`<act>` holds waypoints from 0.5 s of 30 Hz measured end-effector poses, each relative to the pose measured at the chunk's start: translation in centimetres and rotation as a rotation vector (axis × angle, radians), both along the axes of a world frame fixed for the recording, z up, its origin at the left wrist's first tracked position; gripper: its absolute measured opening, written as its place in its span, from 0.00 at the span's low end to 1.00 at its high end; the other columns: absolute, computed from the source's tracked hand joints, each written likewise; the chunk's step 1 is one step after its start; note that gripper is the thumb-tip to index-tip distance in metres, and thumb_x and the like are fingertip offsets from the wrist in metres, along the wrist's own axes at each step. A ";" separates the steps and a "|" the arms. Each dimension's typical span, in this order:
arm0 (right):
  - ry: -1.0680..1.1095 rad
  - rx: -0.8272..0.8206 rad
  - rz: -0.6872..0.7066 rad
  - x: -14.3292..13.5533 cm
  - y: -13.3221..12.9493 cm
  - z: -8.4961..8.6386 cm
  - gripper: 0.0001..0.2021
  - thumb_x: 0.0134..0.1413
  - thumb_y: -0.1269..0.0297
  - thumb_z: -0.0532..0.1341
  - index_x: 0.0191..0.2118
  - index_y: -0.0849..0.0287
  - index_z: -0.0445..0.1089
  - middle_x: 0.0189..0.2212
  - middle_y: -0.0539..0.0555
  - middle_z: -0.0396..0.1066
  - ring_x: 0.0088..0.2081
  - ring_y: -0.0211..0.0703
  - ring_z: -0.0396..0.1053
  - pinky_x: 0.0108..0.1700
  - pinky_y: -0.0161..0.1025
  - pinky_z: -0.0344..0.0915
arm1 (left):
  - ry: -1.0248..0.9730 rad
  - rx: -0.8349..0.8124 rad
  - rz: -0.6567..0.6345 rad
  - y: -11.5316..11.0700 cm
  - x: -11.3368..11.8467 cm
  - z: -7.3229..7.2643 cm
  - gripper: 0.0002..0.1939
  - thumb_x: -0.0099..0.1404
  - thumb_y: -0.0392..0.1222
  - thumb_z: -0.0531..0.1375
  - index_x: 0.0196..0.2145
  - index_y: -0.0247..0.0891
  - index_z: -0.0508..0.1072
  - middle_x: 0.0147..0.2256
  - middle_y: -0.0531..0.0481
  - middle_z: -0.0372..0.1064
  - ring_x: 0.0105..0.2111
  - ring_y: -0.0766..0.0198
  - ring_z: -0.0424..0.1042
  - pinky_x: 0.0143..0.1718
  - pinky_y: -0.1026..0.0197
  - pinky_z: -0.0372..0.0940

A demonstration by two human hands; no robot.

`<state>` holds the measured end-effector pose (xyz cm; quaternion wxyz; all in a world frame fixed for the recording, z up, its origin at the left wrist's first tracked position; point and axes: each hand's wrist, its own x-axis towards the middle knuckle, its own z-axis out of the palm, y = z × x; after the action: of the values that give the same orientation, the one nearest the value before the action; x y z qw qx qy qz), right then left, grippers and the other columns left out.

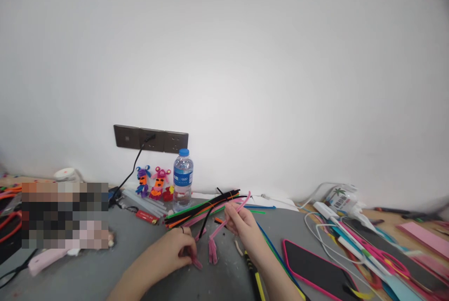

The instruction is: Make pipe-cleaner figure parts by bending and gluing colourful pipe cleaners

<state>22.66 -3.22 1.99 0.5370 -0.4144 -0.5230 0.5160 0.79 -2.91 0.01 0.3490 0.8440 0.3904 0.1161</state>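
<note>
My right hand [242,221] is closed, pinching a long pink pipe cleaner [220,229] between thumb and fingers. The lower end of that pipe cleaner is folded into a small tight bundle [213,252] hanging just above the grey mat [210,287]. Low over the mat at the left, my left hand [175,252] has its fingers pressed together at a short pink pipe cleaner piece [197,263], whose tip sticks out past the fingertips. Behind both hands lies a bunch of pipe cleaners [199,211] in black, green, orange and pink.
A water bottle [183,182] stands behind the bunch, beside small pipe-cleaner figures [160,184]. Right of my right arm lie a pink-cased phone [315,268], pink scissors [389,263] and white cables. A yellow-black cutter [255,275] is near my right forearm. Pixelation hides things at left.
</note>
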 end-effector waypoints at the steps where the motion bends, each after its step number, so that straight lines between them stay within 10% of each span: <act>1: 0.006 -0.003 0.001 -0.1 0.0 0.0 0.27 0.48 0.36 0.61 0.21 0.57 0.57 0.14 0.39 0.44 0.16 0.29 0.37 0.19 0.32 0.38 | 0.018 0.011 0.003 0.0 0.0 0.0 0.10 0.54 0.30 0.58 0.31 0.40 0.78 0.33 0.52 0.70 0.29 0.65 0.67 0.30 0.67 0.59; 9: 0.088 -0.047 -0.014 -0.4 0.0 -0.3 0.26 0.46 0.38 0.63 0.22 0.57 0.58 0.13 0.39 0.47 0.15 0.29 0.41 0.18 0.30 0.40 | -0.006 -0.012 0.013 -1.5 0.0 2.1 0.09 0.62 0.33 0.54 0.35 0.40 0.73 0.37 0.51 0.71 0.37 0.61 0.68 0.38 0.64 0.59; 15: 0.131 -0.018 0.012 -0.3 -0.5 0.1 0.20 0.54 0.46 0.62 0.34 0.61 0.71 0.26 0.54 0.74 0.28 0.40 0.70 0.33 0.35 0.64 | -0.323 -0.134 0.130 -1.4 0.9 3.5 0.04 0.62 0.38 0.56 0.32 0.38 0.71 0.30 0.54 0.67 0.28 0.65 0.64 0.29 0.67 0.58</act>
<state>22.36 -3.77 2.10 0.5633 -0.3815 -0.4847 0.5497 1.70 -4.33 3.48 0.4541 0.7624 0.3897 0.2461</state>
